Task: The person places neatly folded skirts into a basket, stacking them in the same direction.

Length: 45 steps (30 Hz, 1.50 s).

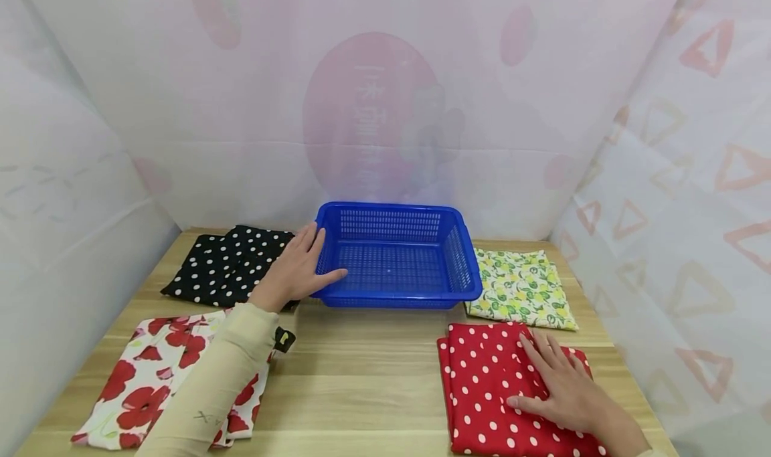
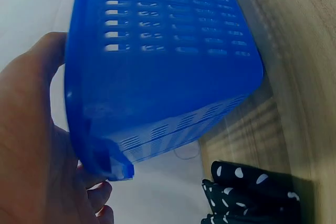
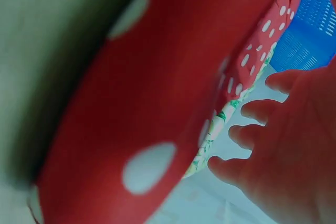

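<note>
A blue perforated plastic basket stands on the table near the back wall, with nothing in it. My left hand lies over its left rim, fingers extended along the edge and thumb reaching over the inside. In the left wrist view that hand is right at the basket's rim. On the right, my right hand is spread over a folded red cloth with white dots. The right wrist view shows its fingers apart and relaxed, just off the red cloth.
Black dotted cloth lies folded left of the basket. A white cloth with red poppies is at the front left, partly under my left forearm. Lemon-print cloth sits at the basket's right. White printed sheets wall the table.
</note>
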Tool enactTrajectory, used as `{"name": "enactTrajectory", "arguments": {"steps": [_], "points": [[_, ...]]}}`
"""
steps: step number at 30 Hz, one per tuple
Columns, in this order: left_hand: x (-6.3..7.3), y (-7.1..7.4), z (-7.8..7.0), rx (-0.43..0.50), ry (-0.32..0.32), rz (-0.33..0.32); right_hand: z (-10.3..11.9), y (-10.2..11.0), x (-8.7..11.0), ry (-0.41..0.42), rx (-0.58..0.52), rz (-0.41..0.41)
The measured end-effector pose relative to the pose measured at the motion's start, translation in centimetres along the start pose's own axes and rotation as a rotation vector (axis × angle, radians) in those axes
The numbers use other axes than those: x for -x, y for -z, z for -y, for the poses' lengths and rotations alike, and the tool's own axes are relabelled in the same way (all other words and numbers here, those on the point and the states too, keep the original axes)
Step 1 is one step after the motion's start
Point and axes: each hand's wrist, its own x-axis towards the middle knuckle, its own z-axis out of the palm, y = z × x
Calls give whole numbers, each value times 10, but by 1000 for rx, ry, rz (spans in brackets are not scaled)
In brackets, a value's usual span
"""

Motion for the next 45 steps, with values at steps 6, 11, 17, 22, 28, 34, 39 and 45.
{"name": "enactTrajectory", "arguments": {"steps": [6, 11, 17, 22, 28, 34, 39, 45], "points": [[-6, -11, -1, 12, 5, 49, -1, -14, -4, -29, -56, 73], [-9, -14, -1, 1, 2, 73, 0, -17, -7, -41, -47, 97], [-10, -10, -2, -44, 10, 81, 3, -18, -10, -43, -35, 103], [-10, -6, -5, -75, -13, 61, 10, -19, -12, -39, -19, 100], [-9, -6, -6, -84, -7, 65, 25, -21, -15, -23, -12, 104], [-10, -7, -4, -88, -1, 67, 41, -23, -21, -1, 10, 111], [-10, -6, -5, -94, 12, 74, 55, -26, -27, 13, 16, 122], [-11, -7, -6, -97, 8, 72, 74, -28, -34, 13, 30, 138]]}}
